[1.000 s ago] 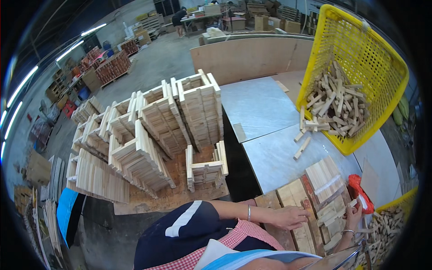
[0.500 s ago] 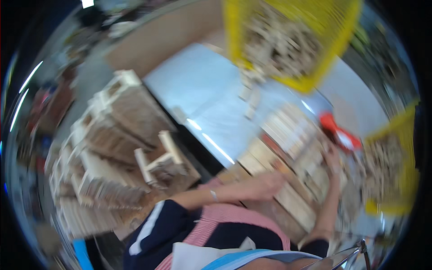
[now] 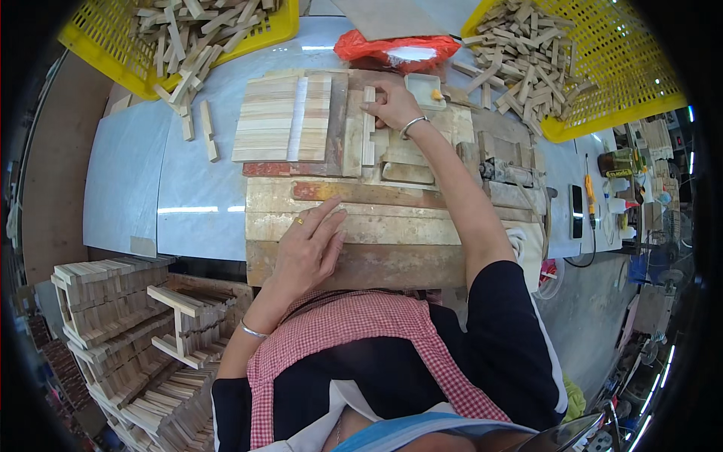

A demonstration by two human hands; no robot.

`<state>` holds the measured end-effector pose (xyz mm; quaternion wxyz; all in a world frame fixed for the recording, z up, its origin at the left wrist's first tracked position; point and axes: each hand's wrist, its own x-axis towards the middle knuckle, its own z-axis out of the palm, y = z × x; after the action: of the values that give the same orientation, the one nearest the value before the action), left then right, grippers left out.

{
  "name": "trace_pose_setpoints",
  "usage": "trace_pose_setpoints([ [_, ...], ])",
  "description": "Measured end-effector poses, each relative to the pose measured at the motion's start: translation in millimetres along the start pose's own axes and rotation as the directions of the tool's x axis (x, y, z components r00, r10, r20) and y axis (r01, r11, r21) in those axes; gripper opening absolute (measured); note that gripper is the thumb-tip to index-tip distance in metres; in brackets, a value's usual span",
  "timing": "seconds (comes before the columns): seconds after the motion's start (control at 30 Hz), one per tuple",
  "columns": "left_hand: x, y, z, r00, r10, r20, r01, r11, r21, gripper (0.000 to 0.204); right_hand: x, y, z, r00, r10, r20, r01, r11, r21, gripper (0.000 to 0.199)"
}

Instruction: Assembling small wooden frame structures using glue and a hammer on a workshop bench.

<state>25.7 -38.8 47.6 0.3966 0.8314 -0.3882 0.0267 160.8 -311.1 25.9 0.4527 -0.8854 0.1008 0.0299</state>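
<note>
At the far side of a worn wooden jig (image 3: 354, 230), my right hand (image 3: 395, 108) pinches a narrow notched wooden strip (image 3: 368, 147), which lies upright in the view against a wooden block. Its fingertips are on the strip's upper half. My left hand (image 3: 309, 245) lies over the jig's near boards, fingers stretched and holding nothing. Just beyond those fingers is a wooden bar with red and yellow stains (image 3: 361, 193). Left of the strip, a panel of pale slats (image 3: 282, 118) rests on the jig.
Yellow baskets of wooden pieces stand at far left (image 3: 90, 56) and far right (image 3: 621, 83). Between them are a red plastic bag (image 3: 395, 51) and a small tray (image 3: 423, 89). Stacked wooden frames (image 3: 120, 301) stand lower left. A phone (image 3: 576, 211) and orange-handled tool (image 3: 590, 192) lie right.
The view has swung to the right and steadied, so the frame stacks now appear lower left. My left forearm, earlier across my body, now reaches forward; the strip in my right hand now shows clearly.
</note>
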Motion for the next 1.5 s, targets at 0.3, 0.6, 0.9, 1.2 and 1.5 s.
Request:
trace_pose_setpoints([
  [0.3, 33, -27, 24, 0.963, 0.253, -0.089, -0.246, 0.966, 0.083, 0.018, -30, 1, 11, 1.0, 0.025, 0.013, -0.022, 0.98, -0.198, 0.061],
  [0.6, 105, -48, 45, 0.947, 0.32, 0.014, -0.303, 0.879, 0.368, 0.019, 36, 61, 25, 0.959, -0.284, 0.028, 0.285, 0.957, -0.062, 0.036],
  [0.9, 119, -52, 62, 0.945, 0.322, 0.052, -0.316, 0.866, 0.387, 0.022, 23, 31, 10, 0.998, -0.021, 0.063, 0.013, 0.991, 0.133, 0.018],
  [1.2, 119, -59, 68, 0.926, 0.374, 0.045, -0.359, 0.84, 0.407, 0.02, 44, 90, 18, 0.961, -0.271, -0.053, 0.266, 0.96, -0.086, 0.015],
  [1.5, 124, -59, 81, 0.901, 0.434, -0.014, -0.409, 0.858, 0.312, 0.016, -36, 96, -114, 0.993, -0.115, 0.018, 0.116, 0.991, -0.071, 0.022],
])
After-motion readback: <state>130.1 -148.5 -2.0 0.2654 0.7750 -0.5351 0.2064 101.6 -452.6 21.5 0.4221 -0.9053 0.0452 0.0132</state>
